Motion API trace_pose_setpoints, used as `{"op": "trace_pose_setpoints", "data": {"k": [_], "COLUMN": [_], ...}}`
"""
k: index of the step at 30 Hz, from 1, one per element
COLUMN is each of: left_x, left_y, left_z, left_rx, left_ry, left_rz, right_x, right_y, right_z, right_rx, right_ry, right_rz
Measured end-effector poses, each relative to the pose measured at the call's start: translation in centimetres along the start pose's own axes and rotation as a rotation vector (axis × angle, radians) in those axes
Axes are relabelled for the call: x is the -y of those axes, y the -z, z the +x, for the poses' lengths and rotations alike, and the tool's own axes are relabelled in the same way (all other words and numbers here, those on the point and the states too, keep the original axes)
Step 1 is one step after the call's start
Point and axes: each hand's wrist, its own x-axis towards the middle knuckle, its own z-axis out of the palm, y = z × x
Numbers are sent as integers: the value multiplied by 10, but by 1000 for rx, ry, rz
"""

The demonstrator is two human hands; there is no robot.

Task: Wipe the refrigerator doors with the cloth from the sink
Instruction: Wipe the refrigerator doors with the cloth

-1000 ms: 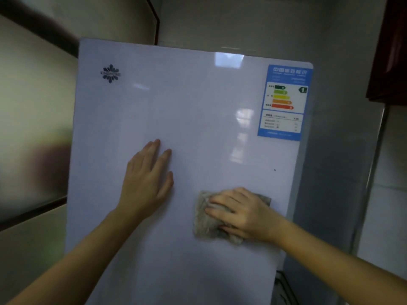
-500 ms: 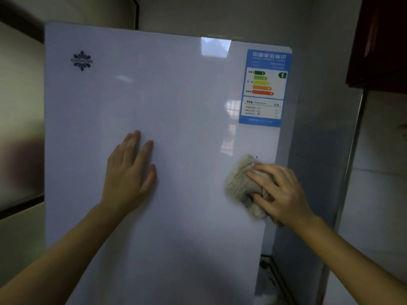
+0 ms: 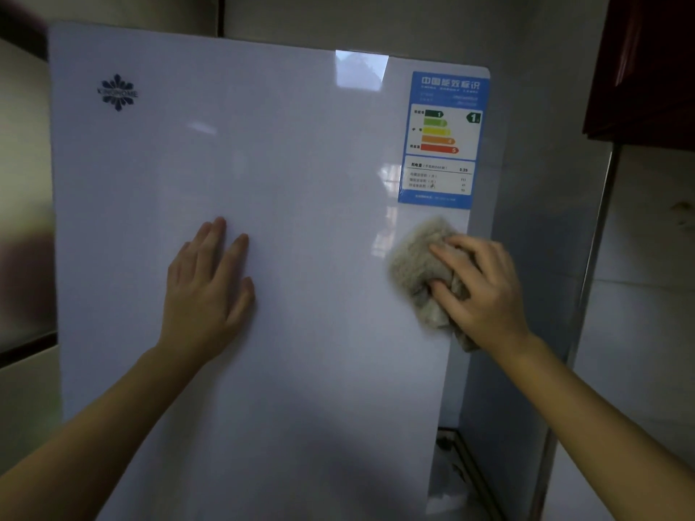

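We have the cloth (image 3: 417, 265) bunched under our right hand (image 3: 485, 291), fingers curled over it and pressing it flat against the refrigerator door (image 3: 301, 351) close to the door's right edge, just below the energy label (image 3: 442, 141). Our left hand (image 3: 207, 291) lies open, palm flat on the door near its middle, holding nothing and well apart from the cloth. What matters for the next stroke is that the cloth sits at the far right of the panel, so nearly all the unwiped-looking surface stretches leftward and downward from it, and the brand logo (image 3: 118, 92) marks the far upper-left corner. We judge the right hand should carry the sweep back left, with the left hand likely in its path.
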Motion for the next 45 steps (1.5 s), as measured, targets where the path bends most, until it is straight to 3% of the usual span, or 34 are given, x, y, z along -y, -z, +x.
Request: {"op": "trace_pose_setpoints", "data": {"k": [5, 7, 12, 22, 24, 29, 38, 45], "left_x": [-4, -4, -4, -9, -9, -3, 48, 106], "left_y": [1, 3, 9, 9, 11, 19, 30, 44], "left_z": [-1, 0, 1, 1, 2, 1, -34, -73], "left_rx": [11, 28, 60, 48, 44, 38, 37, 32], "left_ry": [28, 30, 21, 37, 23, -12, 59, 144], "left_rz": [-18, -22, -26, -14, -11, 2, 45, 103], "right_x": [1, 13, 31, 26, 37, 58, 88, 163], "right_y": [-3, -6, -9, -15, -19, -29, -55, -106], "right_z": [23, 16, -8, 31, 26, 14, 61, 40], "right_rx": [-129, -74, 160, 10, 53, 253, 143, 290], "right_ry": [-263, -223, 140, -127, -70, 343, 141, 585], "right_rz": [50, 41, 7, 54, 61, 43, 90, 164]}}
